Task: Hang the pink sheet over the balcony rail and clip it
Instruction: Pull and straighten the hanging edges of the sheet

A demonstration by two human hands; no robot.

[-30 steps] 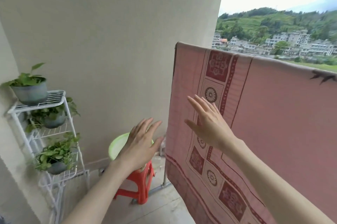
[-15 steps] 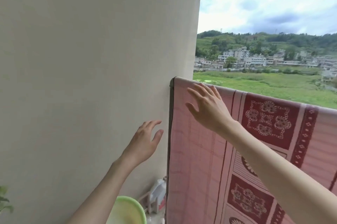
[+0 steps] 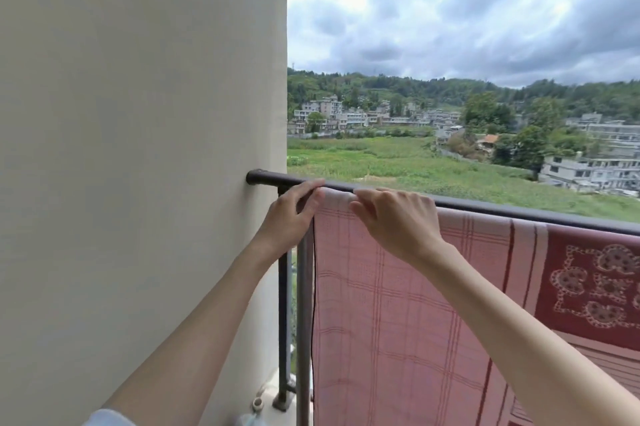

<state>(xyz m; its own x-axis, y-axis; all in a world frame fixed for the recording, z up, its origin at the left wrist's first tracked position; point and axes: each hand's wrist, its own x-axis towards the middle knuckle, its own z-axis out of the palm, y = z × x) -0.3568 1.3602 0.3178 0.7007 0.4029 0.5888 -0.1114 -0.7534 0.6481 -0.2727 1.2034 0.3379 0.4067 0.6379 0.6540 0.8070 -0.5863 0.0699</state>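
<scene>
The pink sheet (image 3: 398, 314), checked with dark red patterned panels at the right, hangs over the dark balcony rail (image 3: 519, 209). My left hand (image 3: 289, 214) grips the sheet's top left corner at the rail, thumb on top and fingers curled over the edge. My right hand (image 3: 398, 217) sits just to its right, fingertips curled onto the sheet's top fold on the rail. No clip is visible.
A beige wall (image 3: 138, 165) stands close on the left, where the rail ends. Vertical railing posts (image 3: 284, 321) run down beside the sheet's left edge. Beyond the rail lie green fields, buildings and cloudy sky.
Both hands rose from open in front of the sheet to its top edge at the rail and took hold of it. The view lifted; the stool and plant rack left the frame.
</scene>
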